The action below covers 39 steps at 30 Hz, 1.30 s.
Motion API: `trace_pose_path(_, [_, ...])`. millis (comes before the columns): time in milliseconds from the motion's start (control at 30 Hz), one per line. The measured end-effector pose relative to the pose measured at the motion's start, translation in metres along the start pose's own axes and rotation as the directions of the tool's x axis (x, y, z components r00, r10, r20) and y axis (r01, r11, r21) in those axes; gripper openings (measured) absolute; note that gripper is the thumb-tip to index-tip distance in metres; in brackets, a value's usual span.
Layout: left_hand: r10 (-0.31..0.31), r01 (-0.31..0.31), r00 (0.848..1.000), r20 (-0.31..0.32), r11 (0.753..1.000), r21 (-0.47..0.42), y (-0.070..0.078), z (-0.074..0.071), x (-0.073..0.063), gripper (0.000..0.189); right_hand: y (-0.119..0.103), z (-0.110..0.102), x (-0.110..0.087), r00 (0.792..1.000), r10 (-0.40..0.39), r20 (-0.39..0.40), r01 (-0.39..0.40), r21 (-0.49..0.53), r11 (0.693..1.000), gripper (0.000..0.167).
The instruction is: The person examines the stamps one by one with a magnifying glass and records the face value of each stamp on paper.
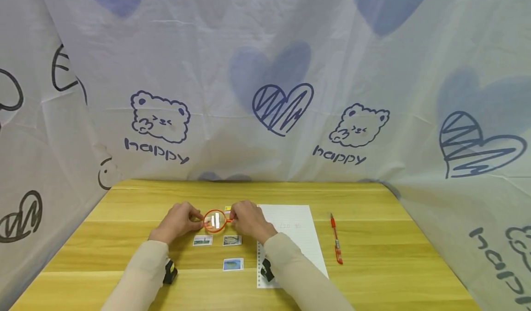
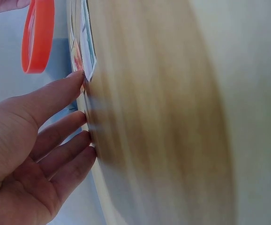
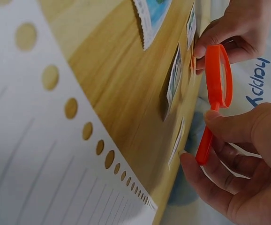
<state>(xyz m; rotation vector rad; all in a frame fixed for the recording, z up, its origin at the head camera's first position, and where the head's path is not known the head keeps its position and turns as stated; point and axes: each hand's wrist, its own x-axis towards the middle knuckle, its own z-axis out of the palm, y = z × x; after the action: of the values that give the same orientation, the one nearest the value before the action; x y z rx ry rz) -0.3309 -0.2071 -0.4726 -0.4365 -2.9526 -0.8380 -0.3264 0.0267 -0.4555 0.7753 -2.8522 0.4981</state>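
One desk [image 1: 373, 237]: wood-grain.
L grip [image 1: 180, 220]: loosely spread, at orange stamp [image 2: 77, 57].
R grip [image 1: 250, 219]: pinching magnifier [image 3: 214, 77] hndl [image 3: 204, 149].
Magnifier: just above desk; prob. light, stiff; hold hndl, not lens [image 1: 215, 221].
Orange stamp: on desk; prob. flimsy, edges only.

Soft light, white glare on magnifying glass [image 1: 215, 220] (bright bars), left-wrist tabletop [image 2: 163, 117] blurred

Magnifying glass [image 1: 215, 221]: red round rim, clear lens with white glare, red handle pinched by right hand [image 1: 248, 216], raised above bench [image 1: 373, 246]. Reddish stamp [image 2: 76, 56] at left hand [image 1: 179, 220], fingertips by its edge, grip unclear. Flat on bench: greenish stamp [image 1: 202, 240] beside dark-patterned stamp [image 1: 232, 240]; blue stamp [image 1: 233, 264] nearer the person; yellow stamp [image 1: 227, 209] farther off, partly hidden.
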Motion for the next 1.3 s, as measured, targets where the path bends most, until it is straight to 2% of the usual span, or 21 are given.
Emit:
trace_pose_path(867, [-0.028, 0.028, 0.999, 0.018, 1.0, -0.002, 0.0031, -0.0028, 0.0001, 0.014, 0.0017, 0.0027, 0.0006, 1.0, 0.01, 0.002, -0.01, 0.031, 0.999, 0.011])
trace_pose_path(1300, [-0.015, 0.015, 1.0, 0.014, 1.0, -0.001, 0.004, -0.0032, 0.0003, 0.014, 0.0035, 0.0012, -0.0011, 1.0, 0.028, 0.009, -0.028, 0.059, 0.998, 0.01])
